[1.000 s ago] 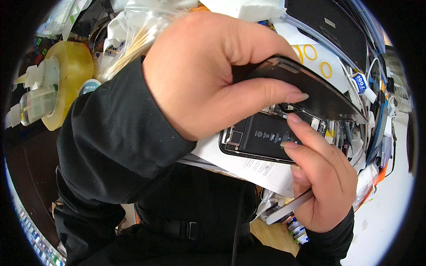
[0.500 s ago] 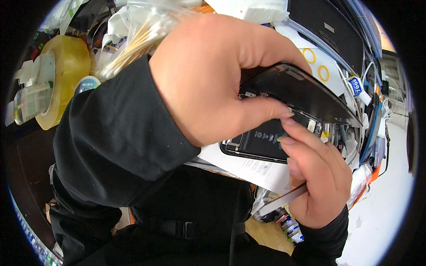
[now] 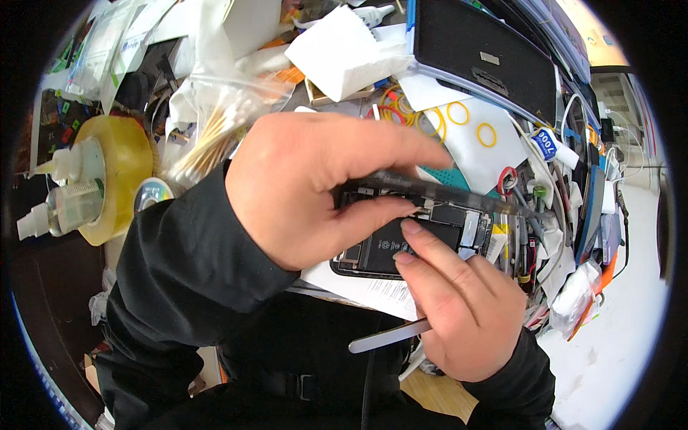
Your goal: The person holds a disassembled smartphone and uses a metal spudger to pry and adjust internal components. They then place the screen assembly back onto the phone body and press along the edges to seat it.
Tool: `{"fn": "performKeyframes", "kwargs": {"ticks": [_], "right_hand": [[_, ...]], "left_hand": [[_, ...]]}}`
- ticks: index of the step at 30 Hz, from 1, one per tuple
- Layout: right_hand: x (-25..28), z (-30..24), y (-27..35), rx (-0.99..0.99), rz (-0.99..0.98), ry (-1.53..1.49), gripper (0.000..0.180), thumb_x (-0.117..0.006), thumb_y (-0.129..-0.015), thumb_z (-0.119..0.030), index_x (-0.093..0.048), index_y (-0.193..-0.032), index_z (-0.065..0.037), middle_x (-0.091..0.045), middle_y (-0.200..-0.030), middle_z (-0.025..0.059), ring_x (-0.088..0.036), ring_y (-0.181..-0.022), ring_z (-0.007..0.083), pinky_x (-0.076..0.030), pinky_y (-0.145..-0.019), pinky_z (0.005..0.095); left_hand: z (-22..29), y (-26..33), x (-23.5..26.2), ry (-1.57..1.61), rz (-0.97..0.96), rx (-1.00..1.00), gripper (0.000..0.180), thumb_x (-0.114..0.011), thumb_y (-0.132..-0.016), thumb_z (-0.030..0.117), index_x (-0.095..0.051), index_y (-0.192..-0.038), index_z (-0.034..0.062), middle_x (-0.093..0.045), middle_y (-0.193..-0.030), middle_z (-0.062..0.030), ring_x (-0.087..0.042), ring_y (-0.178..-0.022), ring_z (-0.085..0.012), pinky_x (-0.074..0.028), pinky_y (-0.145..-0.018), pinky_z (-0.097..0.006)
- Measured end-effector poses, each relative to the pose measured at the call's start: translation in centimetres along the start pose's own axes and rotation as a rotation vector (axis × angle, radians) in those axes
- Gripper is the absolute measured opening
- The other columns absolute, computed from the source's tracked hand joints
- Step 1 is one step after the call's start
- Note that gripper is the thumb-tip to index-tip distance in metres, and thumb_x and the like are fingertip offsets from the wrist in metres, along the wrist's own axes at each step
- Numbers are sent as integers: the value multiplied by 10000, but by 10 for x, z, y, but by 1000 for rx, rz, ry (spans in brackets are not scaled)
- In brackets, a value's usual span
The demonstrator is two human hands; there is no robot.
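While its long axis runs roughly left to right, an opened black rectangular smartphone (image 3: 387,245) lies between the hands, over a white paper sheet (image 3: 347,287). Round its raised thin dark screen panel (image 3: 459,192), at the far side, the left hand (image 3: 301,179) curls, whether pinching I cannot tell; from the near right, the right hand (image 3: 466,308), gripping a flat silver metal tool (image 3: 387,337), puts fingertips over the innards.

A blue-and-white cylindrical tube (image 3: 546,146) at the right of the frame bears large digits. Pale symbols and tiny print mark the flat black phone battery (image 3: 380,247) at centre; fine lines cover the white paper sheet (image 3: 365,289) below, too small to read.
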State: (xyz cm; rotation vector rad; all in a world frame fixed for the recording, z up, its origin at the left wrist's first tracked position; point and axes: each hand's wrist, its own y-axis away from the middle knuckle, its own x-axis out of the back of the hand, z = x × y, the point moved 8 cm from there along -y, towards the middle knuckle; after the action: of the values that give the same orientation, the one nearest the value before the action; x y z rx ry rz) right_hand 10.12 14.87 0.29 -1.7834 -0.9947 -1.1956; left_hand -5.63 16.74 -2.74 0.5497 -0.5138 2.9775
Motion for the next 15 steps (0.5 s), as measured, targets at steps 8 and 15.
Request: {"fn": "performKeyframes", "kwargs": {"ticks": [8,15], "right_hand": [[3,-9,4,-61,30,15,274,-733,-843,-160,-717,-1074,-14,-731,-1182,161,-560,-614,163,-484,-513,264],[-5,-13,13,-127,286,-63,274,-694,-874,-30,-707,-1148,-34,-707,-1260,145,-663,-700,243,-541,-614,318]], "left_hand": [[9,-6,0,-86,-60,-142,309,-806,-761,-59,-771,-1065,-15,-784,-996,-136,-766,-886,-278,-600,-851,-368],[6,-10,0,22,-58,-73,337,-759,-747,-94,-756,-1079,-33,-780,-1019,-159,-762,-914,-302,-606,-853,-381]]}}
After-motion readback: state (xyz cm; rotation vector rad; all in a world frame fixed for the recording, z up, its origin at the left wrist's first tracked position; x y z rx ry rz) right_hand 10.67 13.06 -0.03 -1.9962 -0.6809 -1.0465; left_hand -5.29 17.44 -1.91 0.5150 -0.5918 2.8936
